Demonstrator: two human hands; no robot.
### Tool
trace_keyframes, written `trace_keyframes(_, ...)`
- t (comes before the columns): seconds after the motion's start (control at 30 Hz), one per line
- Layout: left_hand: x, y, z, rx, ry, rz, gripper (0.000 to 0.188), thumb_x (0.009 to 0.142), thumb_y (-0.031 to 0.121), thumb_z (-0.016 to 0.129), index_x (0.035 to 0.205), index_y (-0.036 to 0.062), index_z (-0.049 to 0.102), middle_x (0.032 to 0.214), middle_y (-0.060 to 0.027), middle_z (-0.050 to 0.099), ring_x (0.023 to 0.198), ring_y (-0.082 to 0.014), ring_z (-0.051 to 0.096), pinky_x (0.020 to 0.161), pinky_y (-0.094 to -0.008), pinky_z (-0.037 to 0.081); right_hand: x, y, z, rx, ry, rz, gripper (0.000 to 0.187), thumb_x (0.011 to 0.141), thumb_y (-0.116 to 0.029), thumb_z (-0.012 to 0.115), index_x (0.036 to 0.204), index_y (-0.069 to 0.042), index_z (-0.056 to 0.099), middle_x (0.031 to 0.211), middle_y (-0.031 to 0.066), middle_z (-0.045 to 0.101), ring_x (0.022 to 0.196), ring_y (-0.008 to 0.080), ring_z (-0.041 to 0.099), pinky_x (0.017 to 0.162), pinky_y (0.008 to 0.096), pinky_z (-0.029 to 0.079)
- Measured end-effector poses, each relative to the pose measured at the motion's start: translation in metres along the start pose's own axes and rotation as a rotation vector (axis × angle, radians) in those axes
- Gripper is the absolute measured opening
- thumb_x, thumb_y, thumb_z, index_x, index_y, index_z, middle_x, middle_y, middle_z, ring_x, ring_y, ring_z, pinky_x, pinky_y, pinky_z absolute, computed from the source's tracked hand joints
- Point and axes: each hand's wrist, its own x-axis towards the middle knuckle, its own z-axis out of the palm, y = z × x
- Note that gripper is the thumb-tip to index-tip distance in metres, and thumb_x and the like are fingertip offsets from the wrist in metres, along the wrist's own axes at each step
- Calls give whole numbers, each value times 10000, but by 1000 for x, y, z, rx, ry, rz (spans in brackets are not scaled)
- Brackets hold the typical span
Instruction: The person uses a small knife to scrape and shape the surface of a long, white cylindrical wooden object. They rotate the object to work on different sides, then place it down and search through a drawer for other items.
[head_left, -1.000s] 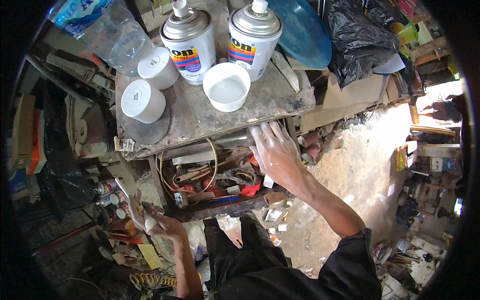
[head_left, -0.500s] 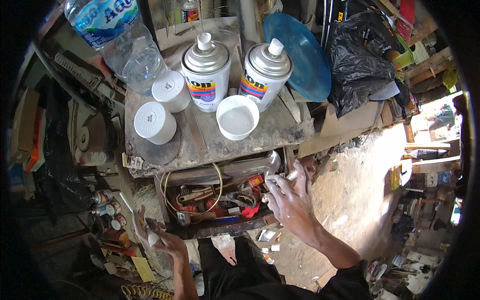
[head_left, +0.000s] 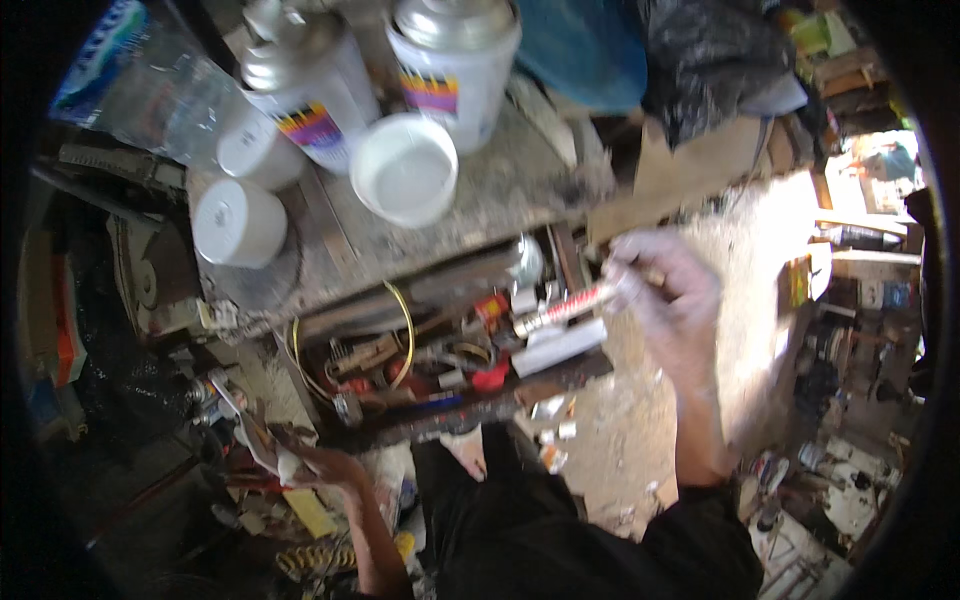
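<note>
My right hand (head_left: 668,290), dusted white, is closed on the end of a slim white-and-red tube (head_left: 570,308). The tube points left over the right part of an open drawer (head_left: 590,368), above a white block (head_left: 560,350). Low on the left, my left hand (head_left: 305,458) is blurred but closed round a thin white stick (head_left: 230,392) and a small pale piece (head_left: 288,468). A brass-coloured wire ring (head_left: 408,335) stands in the drawer among several tools and a red scrap (head_left: 490,378).
On the worn tabletop (head_left: 480,220) stand two spray cans (head_left: 455,70), a white cap turned open side up (head_left: 405,170) and two closed-side-up caps (head_left: 240,222). A clear bottle (head_left: 165,95) is at the left, a black plastic bag (head_left: 710,70) at the right.
My right hand has moved right and up, pulling back from the drawer, and the red-and-white tube now shows in it. The view has shifted and tilted. My left hand still holds the stick.
</note>
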Motion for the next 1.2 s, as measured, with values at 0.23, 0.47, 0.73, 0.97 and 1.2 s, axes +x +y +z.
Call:
trace_keyframes(0.23, 18, 17, -4, -185, -15, 49, 367, 1007, 205, 514, 1187, -111, 566, 1079, -188, 660, 792, -212, 641, 623, -307, 502, -9, 39, 37, -464, -180, -201, 236, 926, -75, 624, 1148, 0, 607, 1066, 145, 681, 853, 220, 696, 731, 333, 573)
trace_keyframes(0.47, 23, 72, 4, -192, -45, 78, 418, 999, 244, 459, 1298, -38, 530, 1170, -157, 643, 813, -175, 623, 603, -274, 492, 9, 55, 52, -812, -316, -282, 459, 874, -143, 687, 1271, -35, 485, 976, 208, 571, 851, 311, 646, 669, 398, 560)
trace_keyframes(0.73, 33, 69, 5, -114, -49, 269, 510, 1023, 356, 421, 1346, -34, 485, 1193, -166, 643, 733, -161, 578, 574, -259, 454, 7, 69, 61, -775, -108, -430, 393, 829, -102, 709, 1198, -63, 578, 1041, 143, 507, 715, 271, 673, 556, 358, 580)
trace_keyframes(0.97, 29, 78, 6, -156, -45, 203, 466, 1010, 292, 432, 1339, -31, 501, 1121, -146, 668, 731, -136, 584, 564, -253, 446, 1, 65, 63, -986, -195, -510, 359, 844, -102, 703, 1196, -93, 629, 1110, 179, 525, 1037, 322, 570, 837, 427, 561)
trace_keyframes(1.2, 26, 77, 5, -120, -88, 151, 442, 1022, 282, 398, 1344, -2, 506, 1210, -156, 647, 888, -178, 605, 676, -279, 485, -1, 79, 66, -1129, -311, -551, 437, 873, -180, 687, 1276, -59, 572, 1256, 163, 589, 1180, 331, 546, 1022, 428, 465)
